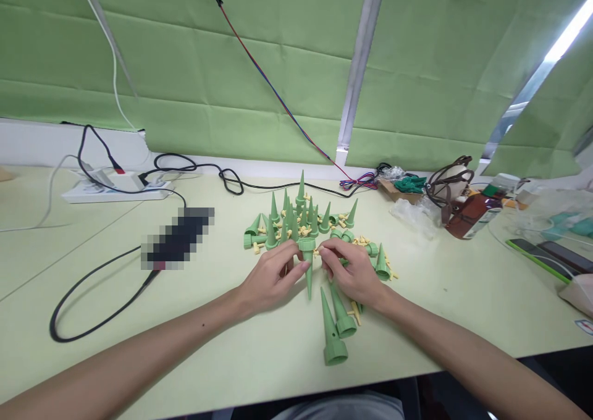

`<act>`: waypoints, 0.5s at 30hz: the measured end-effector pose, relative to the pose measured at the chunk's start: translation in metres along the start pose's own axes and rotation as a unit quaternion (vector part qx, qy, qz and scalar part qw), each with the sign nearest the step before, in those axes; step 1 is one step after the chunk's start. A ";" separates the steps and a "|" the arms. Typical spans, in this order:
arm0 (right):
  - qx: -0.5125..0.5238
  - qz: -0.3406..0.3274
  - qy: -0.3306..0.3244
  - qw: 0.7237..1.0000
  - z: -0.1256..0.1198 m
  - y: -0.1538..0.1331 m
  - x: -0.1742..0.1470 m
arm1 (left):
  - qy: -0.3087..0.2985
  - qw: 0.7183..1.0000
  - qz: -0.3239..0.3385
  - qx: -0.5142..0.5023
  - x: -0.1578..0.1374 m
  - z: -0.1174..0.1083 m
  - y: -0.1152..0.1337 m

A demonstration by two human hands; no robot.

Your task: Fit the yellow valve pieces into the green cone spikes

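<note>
My left hand (278, 272) is closed on a green plastic watering spike (309, 278), its point down and its wide cap end up. Beside the spike's cap, my right hand (349, 268) pinches a small yellow valve (317, 252), mostly hidden by the fingers. Behind both hands is a cluster of green spikes (271, 238), many upright, with small yellow valves (304, 230) among them. Nearer to me, a spike (336, 351) lies on its side with a small hole in it. Another spike (345, 326) and a yellow valve (355, 313) lie by my right wrist.
A blurred-out dark device (178, 238) with a looped black cable lies at left, before a white power strip (115, 188). To the right are a clear plastic bag (417, 219), a brown bottle (475, 213) and phones (540, 259). Green fabric hangs behind the table.
</note>
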State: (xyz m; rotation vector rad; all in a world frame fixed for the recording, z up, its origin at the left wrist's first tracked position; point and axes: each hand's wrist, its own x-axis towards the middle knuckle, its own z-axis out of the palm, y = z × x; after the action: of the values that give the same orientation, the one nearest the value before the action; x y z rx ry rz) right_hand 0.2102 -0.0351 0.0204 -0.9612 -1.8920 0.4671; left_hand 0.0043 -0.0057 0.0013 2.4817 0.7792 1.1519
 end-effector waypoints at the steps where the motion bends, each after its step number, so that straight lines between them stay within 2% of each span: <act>1: 0.000 0.001 -0.001 1.000 0.000 0.000 0.000 | 0.002 1.000 0.004 0.002 0.000 0.000 0.000; 15: 0.004 -0.009 -0.007 1.000 -0.001 0.000 0.000 | 0.027 0.999 0.040 0.018 -0.001 0.003 -0.001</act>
State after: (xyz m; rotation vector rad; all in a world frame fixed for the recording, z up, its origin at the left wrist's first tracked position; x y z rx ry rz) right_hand 0.2108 -0.0348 0.0206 -0.9359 -1.9087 0.4716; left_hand 0.0058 -0.0052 -0.0019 2.5415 0.7288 1.2488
